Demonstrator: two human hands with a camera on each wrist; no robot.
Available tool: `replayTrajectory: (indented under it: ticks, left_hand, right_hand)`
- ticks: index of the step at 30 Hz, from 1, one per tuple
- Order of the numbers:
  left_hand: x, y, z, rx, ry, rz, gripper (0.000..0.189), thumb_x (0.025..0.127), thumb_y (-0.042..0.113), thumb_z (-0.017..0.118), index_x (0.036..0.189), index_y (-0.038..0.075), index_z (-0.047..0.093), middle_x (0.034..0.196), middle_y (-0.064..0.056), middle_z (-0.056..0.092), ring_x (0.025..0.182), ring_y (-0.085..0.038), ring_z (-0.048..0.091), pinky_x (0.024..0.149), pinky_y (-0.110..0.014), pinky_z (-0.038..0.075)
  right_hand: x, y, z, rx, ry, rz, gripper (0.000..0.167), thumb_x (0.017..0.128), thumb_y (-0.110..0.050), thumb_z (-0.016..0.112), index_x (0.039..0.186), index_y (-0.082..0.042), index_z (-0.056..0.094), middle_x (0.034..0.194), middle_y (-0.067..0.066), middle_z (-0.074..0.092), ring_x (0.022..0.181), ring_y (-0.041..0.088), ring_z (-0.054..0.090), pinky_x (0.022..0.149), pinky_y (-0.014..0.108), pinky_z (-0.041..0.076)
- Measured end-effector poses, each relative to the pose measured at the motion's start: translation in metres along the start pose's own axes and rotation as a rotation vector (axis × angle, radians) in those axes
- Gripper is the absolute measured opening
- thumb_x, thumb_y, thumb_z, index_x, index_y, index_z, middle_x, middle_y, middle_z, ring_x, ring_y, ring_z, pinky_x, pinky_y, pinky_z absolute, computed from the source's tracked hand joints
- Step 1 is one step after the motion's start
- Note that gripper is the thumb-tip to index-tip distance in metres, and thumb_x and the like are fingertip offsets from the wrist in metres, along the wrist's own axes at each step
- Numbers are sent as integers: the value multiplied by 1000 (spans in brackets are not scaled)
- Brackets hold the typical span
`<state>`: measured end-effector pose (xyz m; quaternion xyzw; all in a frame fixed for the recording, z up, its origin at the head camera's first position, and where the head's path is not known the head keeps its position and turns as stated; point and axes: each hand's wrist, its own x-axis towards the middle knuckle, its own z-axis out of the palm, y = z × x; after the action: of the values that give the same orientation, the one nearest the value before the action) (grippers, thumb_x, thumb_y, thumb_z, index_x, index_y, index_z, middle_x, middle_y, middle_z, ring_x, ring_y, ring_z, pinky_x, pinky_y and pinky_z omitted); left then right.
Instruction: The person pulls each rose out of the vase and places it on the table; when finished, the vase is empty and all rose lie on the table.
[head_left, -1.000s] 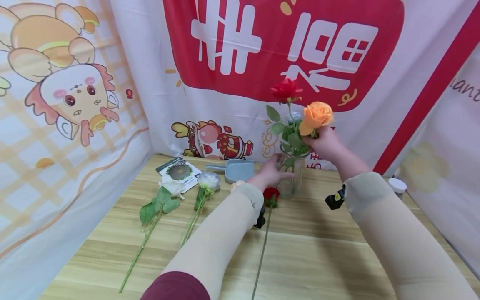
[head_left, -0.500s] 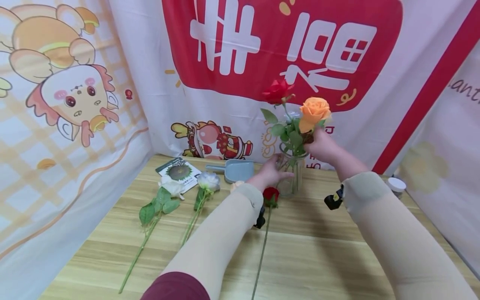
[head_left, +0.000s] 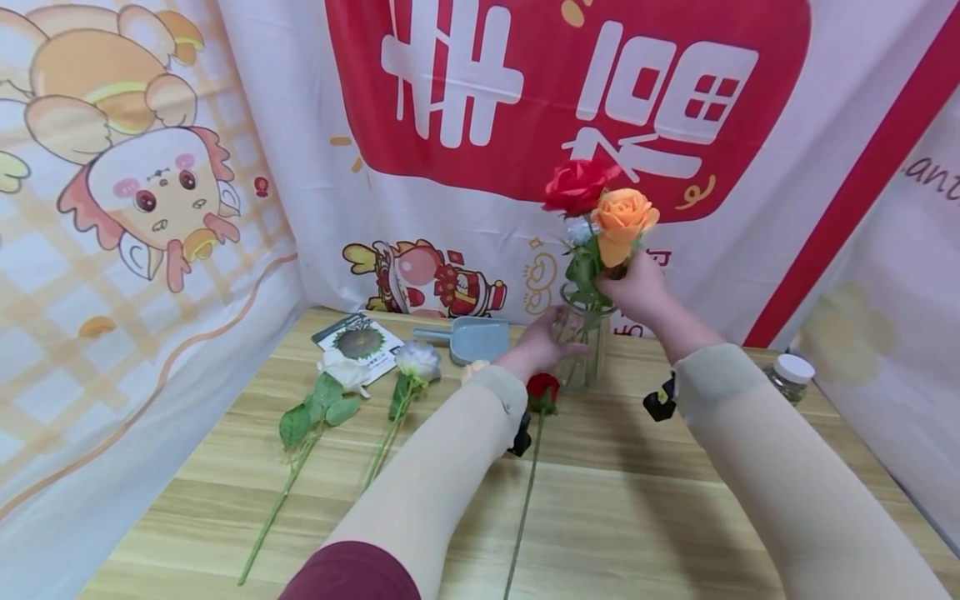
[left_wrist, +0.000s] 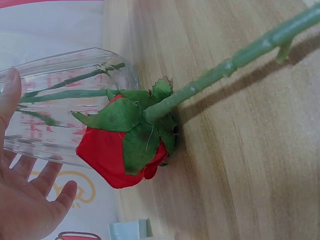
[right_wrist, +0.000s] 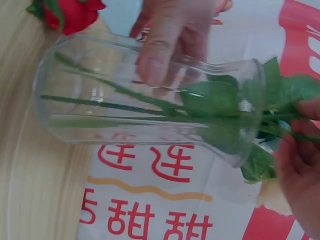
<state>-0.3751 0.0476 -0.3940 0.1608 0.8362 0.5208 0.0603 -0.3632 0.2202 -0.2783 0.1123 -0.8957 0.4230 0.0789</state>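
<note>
A clear glass vase (head_left: 594,360) stands on the table near the back cloth. My left hand (head_left: 534,346) grips its side, thumb in front and fingers behind, as the right wrist view shows. Just above the rim, my right hand (head_left: 641,292) pinches rose stems; the right wrist view has those fingertips (right_wrist: 287,160) at the stems. An orange rose (head_left: 624,218), a red rose (head_left: 576,185) and a pale blue flower (head_left: 579,232) rise out of the vase. Several green stems (right_wrist: 125,105) run down inside the glass. Another red rose (left_wrist: 107,157) lies on the table before the vase.
Left on the table lie a white rose (head_left: 345,372) and a pale blue rose (head_left: 417,362). Behind them are a printed card (head_left: 358,343) and a blue-grey scoop (head_left: 480,340). A peach bloom (head_left: 472,369) is mostly hidden by my left sleeve. A white-lidded jar (head_left: 792,375) stands right.
The red rose in the vase swings left, then back right beside the orange one. My right hand shifts slightly left and the orange rose rises a little. My left hand stays on the vase.
</note>
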Motion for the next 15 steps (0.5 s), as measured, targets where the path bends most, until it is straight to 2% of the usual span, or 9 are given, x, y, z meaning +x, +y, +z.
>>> replayTrajectory:
  ticks: [3, 5, 7, 9, 12, 13, 15]
  left_hand:
    - [-1, 1, 0, 8, -1, 9, 83, 85, 32, 80, 153, 22, 34, 154, -4, 39, 138, -25, 37, 110, -41, 35]
    - [-2, 2, 0, 16, 1, 9, 83, 85, 34, 80, 153, 21, 34, 153, -4, 40, 138, -25, 38, 109, -40, 35]
    - [-2, 3, -1, 18, 1, 2, 84, 84, 35, 80, 153, 21, 34, 153, -4, 40, 138, -25, 38, 109, -39, 36]
    - [-3, 4, -1, 13, 1, -3, 85, 84, 35, 80, 154, 21, 33, 154, -4, 39, 138, -25, 37, 109, -40, 35]
    - [-2, 4, -1, -6, 8, -1, 84, 85, 31, 80, 154, 22, 32, 154, -4, 38, 140, -26, 35, 111, -42, 33]
    - [-2, 3, 0, -12, 13, 1, 84, 85, 30, 80, 154, 23, 32, 154, -4, 38, 140, -26, 35, 111, -43, 33]
    - [-1, 3, 0, -25, 21, 6, 84, 85, 28, 80, 154, 24, 33, 155, -3, 37, 141, -25, 34, 112, -43, 31]
  right_hand:
    - [1, 0, -1, -35, -28, -16, 32, 87, 4, 61, 117, 1, 50, 100, 18, 53, 88, 32, 51, 75, 43, 49]
    - [1, 1, -1, -56, -21, -10, 26, 85, 6, 58, 110, 2, 51, 94, 18, 52, 83, 32, 50, 69, 41, 46]
    - [1, 1, -1, -52, 1, 14, 27, 86, 4, 59, 112, 3, 52, 98, 18, 55, 86, 31, 52, 73, 41, 49]
    - [1, 2, 0, -27, 16, 38, 33, 90, -1, 62, 120, 4, 52, 109, 21, 57, 95, 34, 56, 82, 46, 52]
    - [0, 3, 0, -11, 48, 29, 46, 96, -11, 62, 138, 1, 45, 131, 22, 54, 116, 37, 53, 99, 54, 45]
    - [0, 3, 0, -13, 60, 14, 46, 98, -12, 60, 140, 0, 44, 132, 22, 53, 117, 37, 53, 99, 54, 45]
    - [-1, 4, 1, -18, 68, -12, 39, 102, -15, 53, 138, -1, 46, 126, 24, 55, 109, 40, 57, 89, 51, 51]
